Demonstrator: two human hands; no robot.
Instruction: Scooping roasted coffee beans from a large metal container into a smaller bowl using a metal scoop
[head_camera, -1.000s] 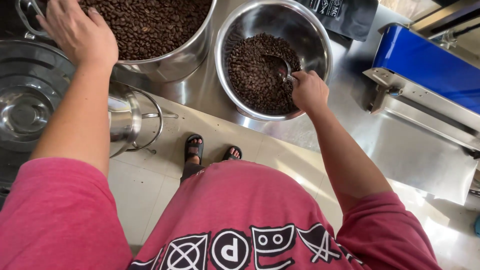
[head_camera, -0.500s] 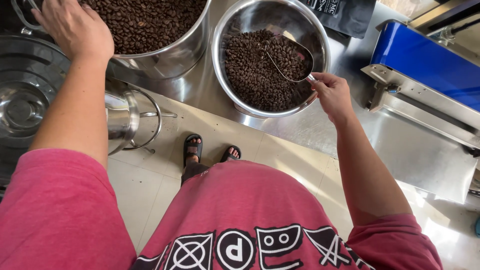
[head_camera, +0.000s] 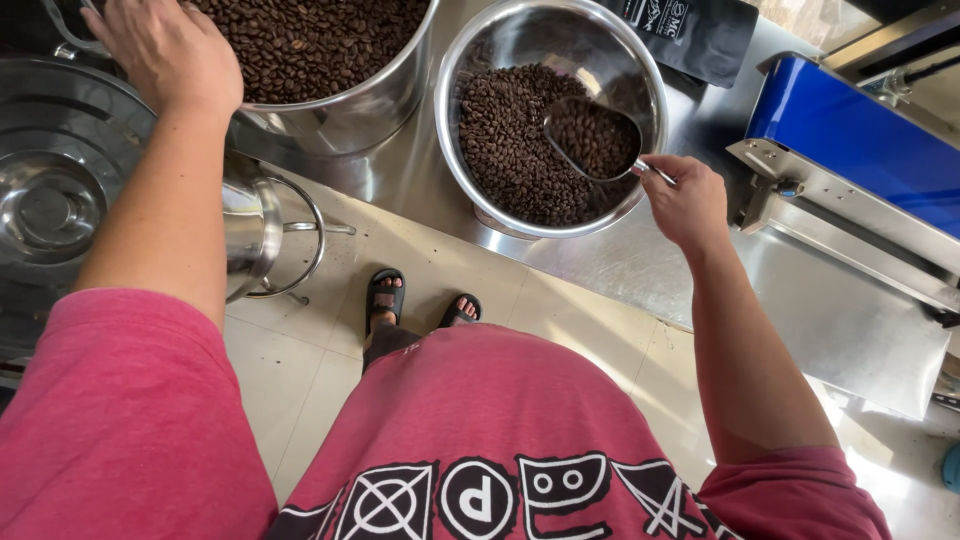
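My right hand (head_camera: 686, 203) grips the handle of a metal scoop (head_camera: 594, 137) heaped with dark coffee beans, held just above the beans inside a steel bowl (head_camera: 462, 70) on the counter. My left hand (head_camera: 168, 50) rests on the rim of a large steel pot (head_camera: 370, 100) that is full of coffee beans, to the left of the bowl.
A steel lid and a lower steel vessel (head_camera: 60, 190) sit at the left. A black pouch (head_camera: 690, 35) lies behind the bowl. A blue machine (head_camera: 860, 160) stands at the right on the steel counter (head_camera: 840, 320). My sandalled feet (head_camera: 415, 300) stand on the tiled floor.
My right hand has drawn back to the bowl's right rim and lifted the scoop out of the beans, now full. My left hand stays on the pot's rim.
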